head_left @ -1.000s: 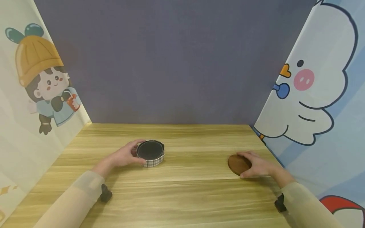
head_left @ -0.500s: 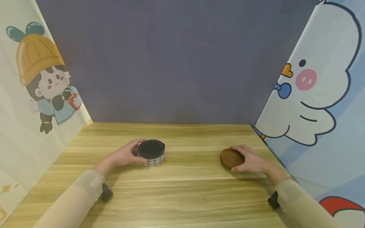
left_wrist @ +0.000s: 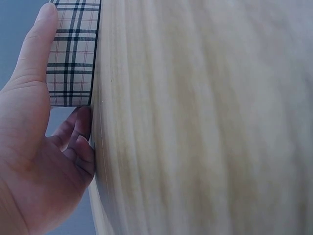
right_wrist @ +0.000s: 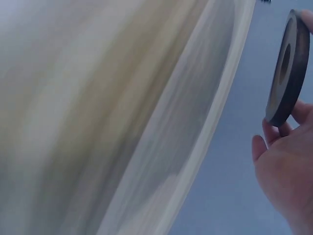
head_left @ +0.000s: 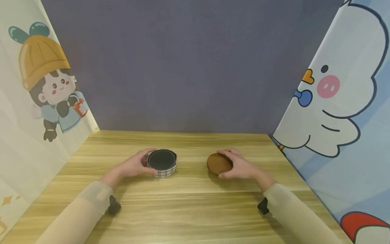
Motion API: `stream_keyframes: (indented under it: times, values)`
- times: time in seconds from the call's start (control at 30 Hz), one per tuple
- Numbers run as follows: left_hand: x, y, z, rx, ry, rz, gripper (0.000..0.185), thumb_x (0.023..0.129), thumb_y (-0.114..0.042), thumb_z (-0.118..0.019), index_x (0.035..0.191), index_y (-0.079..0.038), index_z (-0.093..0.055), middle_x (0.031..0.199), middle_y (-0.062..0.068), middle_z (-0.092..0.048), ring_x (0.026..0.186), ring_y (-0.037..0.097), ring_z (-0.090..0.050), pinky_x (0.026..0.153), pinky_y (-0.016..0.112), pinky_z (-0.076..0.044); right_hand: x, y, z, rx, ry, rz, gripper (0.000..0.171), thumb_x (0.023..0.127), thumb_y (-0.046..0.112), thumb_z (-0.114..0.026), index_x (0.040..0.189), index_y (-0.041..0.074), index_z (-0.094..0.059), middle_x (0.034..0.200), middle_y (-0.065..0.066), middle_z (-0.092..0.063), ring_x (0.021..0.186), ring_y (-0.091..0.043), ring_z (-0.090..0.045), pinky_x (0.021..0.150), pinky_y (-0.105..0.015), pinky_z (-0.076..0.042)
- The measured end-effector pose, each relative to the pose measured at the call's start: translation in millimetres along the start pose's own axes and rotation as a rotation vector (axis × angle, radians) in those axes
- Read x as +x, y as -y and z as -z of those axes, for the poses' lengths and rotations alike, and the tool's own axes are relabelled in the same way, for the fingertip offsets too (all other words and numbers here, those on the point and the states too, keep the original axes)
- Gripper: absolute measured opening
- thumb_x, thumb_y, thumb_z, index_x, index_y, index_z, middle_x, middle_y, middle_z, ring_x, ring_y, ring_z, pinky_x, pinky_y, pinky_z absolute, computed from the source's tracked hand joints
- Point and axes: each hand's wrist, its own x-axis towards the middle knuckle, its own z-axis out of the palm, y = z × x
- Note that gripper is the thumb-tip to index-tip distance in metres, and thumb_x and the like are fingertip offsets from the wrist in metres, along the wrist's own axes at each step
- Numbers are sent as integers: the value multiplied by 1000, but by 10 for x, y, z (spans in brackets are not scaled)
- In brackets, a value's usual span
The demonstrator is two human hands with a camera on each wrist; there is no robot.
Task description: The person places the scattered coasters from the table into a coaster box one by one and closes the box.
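Observation:
My left hand [head_left: 135,165] holds a low round box [head_left: 161,161] with a plaid side and a black top. The box stands on the table, thumb at its near side and fingers at the far side. In the left wrist view the thumb lies along the plaid wall [left_wrist: 73,54]. My right hand [head_left: 239,165] grips a brown round coaster [head_left: 218,163] by its right edge, to the right of the box and apart from it. The right wrist view shows the coaster [right_wrist: 288,68] raised off the table, its underside with a round mark or hollow in the middle.
A wood-grain table [head_left: 195,210] runs under both hands. Behind it rises a dark grey panel [head_left: 189,67]. Cartoon-printed walls stand at the left [head_left: 18,142] and right [head_left: 338,176]. Each wrist wears a small black camera.
My right hand has carried the brown coaster leftward and slightly away from me, toward the round box. The left hand and the box stay almost where they were.

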Motion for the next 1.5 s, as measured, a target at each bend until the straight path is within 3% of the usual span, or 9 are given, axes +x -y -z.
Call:
stream_keyframes:
  times: [0.23, 0.43, 0.63, 0.87, 1.13, 1.5]
  values:
    - [7, 26, -3, 50, 1, -19, 109, 88, -33, -95, 169, 0, -30, 142, 29, -64, 120, 35, -73, 109, 57, -56, 357, 381, -253, 31, 40, 56, 108, 80, 58, -91, 170, 26, -42, 163, -10, -44, 149, -35, -38, 115, -65, -43]
    - [17, 24, -17, 37, -10, 34, 111, 86, -36, -97, 171, -7, -31, 145, 26, -62, 123, 34, -71, 113, 61, -54, 643, 634, -420, 21, 25, 98, 107, 79, 56, -91, 169, 21, -44, 154, -9, -48, 144, -31, -40, 116, -59, -42]
    - [6, 15, -5, 43, -5, 23, 111, 87, -35, -96, 170, -5, -30, 142, 26, -62, 118, 32, -72, 106, 52, -58, 904, 891, -538, 54, 33, 113, 106, 80, 57, -91, 169, 22, -44, 160, -9, -44, 149, -32, -36, 121, -60, -38]
    - [-3, -14, -8, -4, 9, 47, 109, 89, -31, -95, 172, -8, -28, 147, 26, -61, 127, 38, -70, 112, 58, -56, 1178, 1135, -741, 53, 54, 120, 107, 81, 59, -88, 170, 21, -43, 164, -8, -42, 150, -29, -36, 122, -54, -35]
    - [-31, -23, 19, 13, 22, 61, 109, 91, -36, -93, 173, -11, -26, 147, 23, -61, 127, 35, -69, 109, 56, -56, 1398, 1348, -939, 54, 74, 113, 107, 82, 59, -89, 170, 20, -42, 165, -8, -42, 146, -28, -38, 119, -53, -39]
    - [-29, -20, 31, -15, 32, 41, 104, 93, -33, -91, 172, -10, -27, 145, 25, -62, 125, 34, -69, 106, 53, -58, 1491, 1422, -1044, 15, 93, 110, 106, 85, 64, -86, 171, 22, -41, 165, -4, -43, 147, -27, -36, 125, -54, -32]
